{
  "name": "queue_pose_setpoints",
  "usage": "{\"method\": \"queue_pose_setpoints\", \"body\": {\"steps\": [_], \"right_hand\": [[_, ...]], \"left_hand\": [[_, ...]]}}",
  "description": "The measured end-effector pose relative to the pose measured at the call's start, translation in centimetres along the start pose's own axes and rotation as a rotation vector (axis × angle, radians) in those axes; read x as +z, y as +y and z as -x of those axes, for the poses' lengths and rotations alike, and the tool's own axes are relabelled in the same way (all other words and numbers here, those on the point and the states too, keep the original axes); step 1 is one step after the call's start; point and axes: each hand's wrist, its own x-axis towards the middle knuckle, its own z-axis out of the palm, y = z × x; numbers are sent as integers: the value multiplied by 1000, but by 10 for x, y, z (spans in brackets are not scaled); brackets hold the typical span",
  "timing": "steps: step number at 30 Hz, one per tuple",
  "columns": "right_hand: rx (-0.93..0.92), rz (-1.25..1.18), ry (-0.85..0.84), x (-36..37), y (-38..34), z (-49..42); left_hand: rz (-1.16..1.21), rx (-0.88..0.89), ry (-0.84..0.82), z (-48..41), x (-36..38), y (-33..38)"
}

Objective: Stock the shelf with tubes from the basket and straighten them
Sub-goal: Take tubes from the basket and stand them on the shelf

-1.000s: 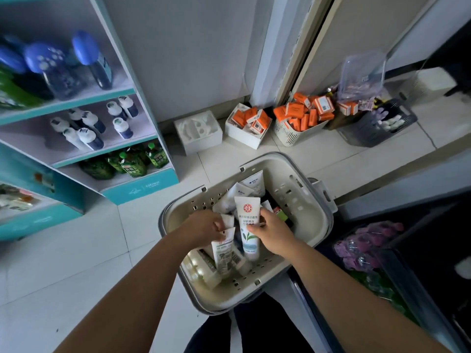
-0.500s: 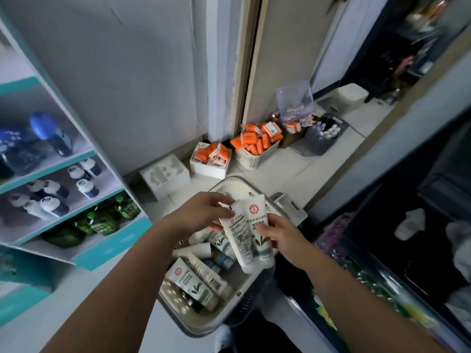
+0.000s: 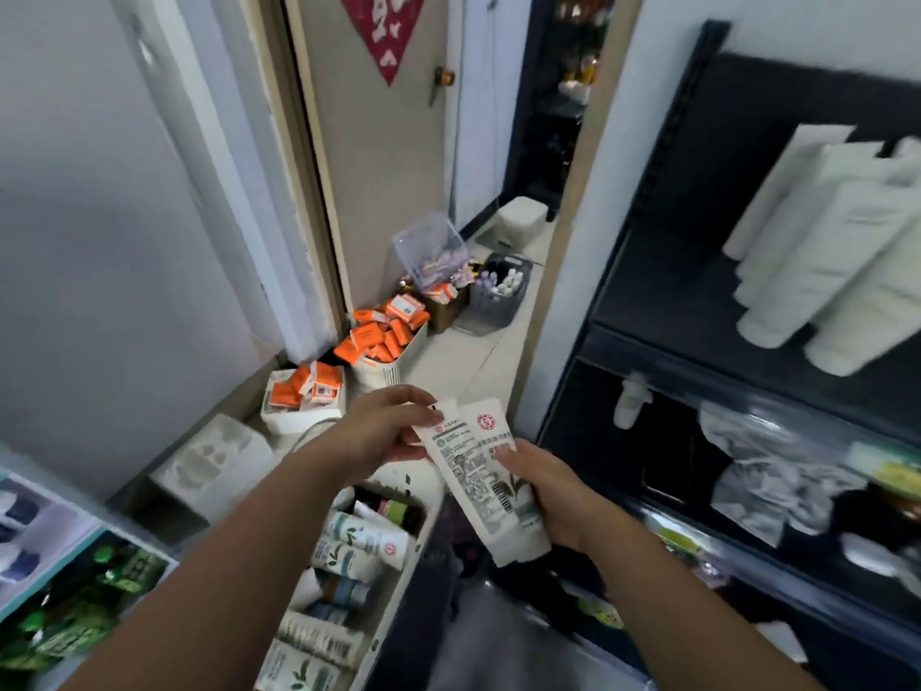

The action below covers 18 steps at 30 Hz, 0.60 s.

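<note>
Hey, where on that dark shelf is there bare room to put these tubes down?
Free: the upper dark shelf board left of the white tubes, toward its post. Crowded: the level below, full of crinkled packets.

My left hand (image 3: 383,431) and right hand (image 3: 558,496) are both bare, with no gloves, rings, watch or bracelet on either. No sleeve shows on my forearms, which are uncovered all the way to the bottom edge. My fingers (image 3: 508,453) have short, plain nails. Low between my arms is a blurred patch of my grey clothing (image 3: 478,635).
</note>
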Motion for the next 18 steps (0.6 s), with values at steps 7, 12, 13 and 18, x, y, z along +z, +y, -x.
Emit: {"method": "queue_pose_setpoints", "body": {"steps": [7,12,13,18], "right_hand": [[-159,-13,160,-70,-9,66],[-241,-21,239,-124,-10,126],[-262,-22,271,-136,-11,140],[-367,-75,409,-201,-14,212]], "left_hand": [[-118,77,-139,-17,109,27],[-163,148,-160,-13,198,36],[-157,158,-164,-11,219,36],[-108,248,-189,11,330,39]]}}
